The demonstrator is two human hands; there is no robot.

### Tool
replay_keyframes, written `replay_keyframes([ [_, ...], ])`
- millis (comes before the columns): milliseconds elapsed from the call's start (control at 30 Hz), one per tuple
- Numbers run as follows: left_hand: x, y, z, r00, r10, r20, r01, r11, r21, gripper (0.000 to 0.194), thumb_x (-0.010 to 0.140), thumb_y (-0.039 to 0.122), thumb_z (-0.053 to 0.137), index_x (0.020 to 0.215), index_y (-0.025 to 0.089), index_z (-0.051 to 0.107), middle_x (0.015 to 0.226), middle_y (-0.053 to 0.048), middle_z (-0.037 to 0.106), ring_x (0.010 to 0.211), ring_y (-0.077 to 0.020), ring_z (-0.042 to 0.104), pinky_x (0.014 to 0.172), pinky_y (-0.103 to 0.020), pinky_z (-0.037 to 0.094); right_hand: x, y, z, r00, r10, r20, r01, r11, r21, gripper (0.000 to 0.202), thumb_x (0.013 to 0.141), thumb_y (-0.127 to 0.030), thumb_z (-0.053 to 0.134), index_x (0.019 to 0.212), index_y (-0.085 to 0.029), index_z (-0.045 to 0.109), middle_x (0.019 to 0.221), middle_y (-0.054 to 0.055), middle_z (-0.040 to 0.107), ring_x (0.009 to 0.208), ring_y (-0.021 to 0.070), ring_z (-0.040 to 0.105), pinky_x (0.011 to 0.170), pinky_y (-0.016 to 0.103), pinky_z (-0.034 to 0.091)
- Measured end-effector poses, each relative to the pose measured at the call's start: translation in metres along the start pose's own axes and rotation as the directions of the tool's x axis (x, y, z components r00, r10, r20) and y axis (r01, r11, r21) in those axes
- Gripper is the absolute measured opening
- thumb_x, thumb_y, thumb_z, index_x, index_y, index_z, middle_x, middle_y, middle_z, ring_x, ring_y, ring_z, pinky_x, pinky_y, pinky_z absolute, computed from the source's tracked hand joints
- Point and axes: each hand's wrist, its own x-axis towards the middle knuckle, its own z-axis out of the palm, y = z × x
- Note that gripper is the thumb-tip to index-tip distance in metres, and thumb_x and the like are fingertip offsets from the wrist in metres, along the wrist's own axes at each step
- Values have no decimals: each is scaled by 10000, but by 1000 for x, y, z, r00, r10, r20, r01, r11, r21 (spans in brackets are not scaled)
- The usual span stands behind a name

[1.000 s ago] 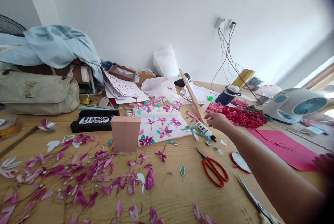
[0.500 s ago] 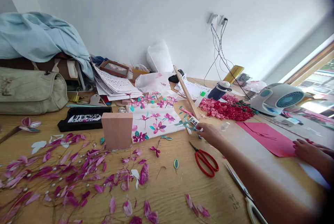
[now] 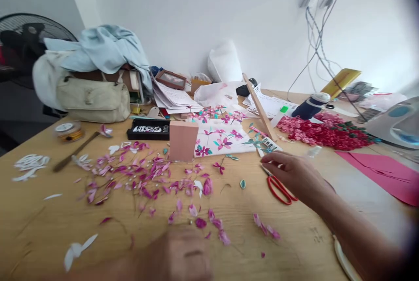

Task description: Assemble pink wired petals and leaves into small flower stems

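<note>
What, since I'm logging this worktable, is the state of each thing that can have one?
Left hand: blurred, grip unclear
Right hand: fingers bent, grip unclear
Red scissors: lying, partly hidden
Petals: scattered
Wooden block: upright
Satchel: flap down
Flask: tilted
Black tray: holding something white
Cables: crossing, hanging

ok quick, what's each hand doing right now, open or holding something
Left hand: too blurred to tell.
Right hand: loosely curled near the red-handled metal scissors; any hold cannot be told.
</note>
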Motion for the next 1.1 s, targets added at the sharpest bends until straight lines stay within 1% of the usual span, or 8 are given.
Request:
replay_keyframes([
  [67,6,8,-22,993,94,-70,-80,979,188,205,846,187,346,748,198,525,719,-65,575,684,-170,495,650,-302,402,-6,-33,10,987,-94,127,84,993,85,157,763,-284,490,753,-229,636,669,18,628,583,169,544,529,254,338],
  [133,12,17,-50,974,61,-219,-18,981,195,196,865,158,352,798,167,536,816,-71,581,792,-154,512,718,-264,404,-7,-58,22,945,-181,271,140,976,166,152,756,-246,480,727,-222,627,647,3,622,586,155,551,515,238,336],
  [267,25,28,-96,847,-162,-507,124,986,-107,94,823,194,475,776,156,547,717,2,532,680,-98,494,662,-227,405,-2,-79,46,880,-208,428,112,965,238,101,725,-181,492,683,-182,584,622,-5,609,542,120,567,492,205,343],
  [367,31,31,-113,777,-261,-573,-25,896,-443,41,793,176,502,795,152,535,682,23,510,631,-76,488,623,-209,416,4,-84,60,899,-164,406,84,975,208,103,744,-178,479,703,-166,573,630,3,605,532,106,564,501,198,340],
  [567,33,32,-118,792,-260,-552,-261,673,-692,67,792,182,512,845,159,546,699,23,515,619,-59,498,608,-187,427,4,-98,79,939,-87,333,65,995,78,227,771,-327,487,620,-169,551,622,38,575,583,153,515,479,236,262],
  [767,32,31,-117,803,-276,-528,-244,655,-715,47,788,161,524,822,150,554,674,24,522,608,-56,498,589,-176,415,1,-91,78,943,-93,320,81,995,52,120,692,-214,549,578,-177,551,588,20,557,561,148,488,474,235,249],
  [933,35,26,-111,841,-296,-452,-182,633,-753,53,778,188,555,818,153,557,673,28,531,602,-53,499,586,-174,408,1,-87,73,977,-100,187,82,991,102,143,789,-201,469,765,-182,608,693,19,609,627,141,530,515,218,306],
  [1100,37,26,-106,857,-314,-409,-131,635,-762,63,772,195,564,822,157,558,681,30,525,603,-52,495,582,-178,401,4,-93,97,986,-143,86,134,986,96,183,797,-148,478,893,-185,629,858,55,620,755,164,548,599,228,326],
])
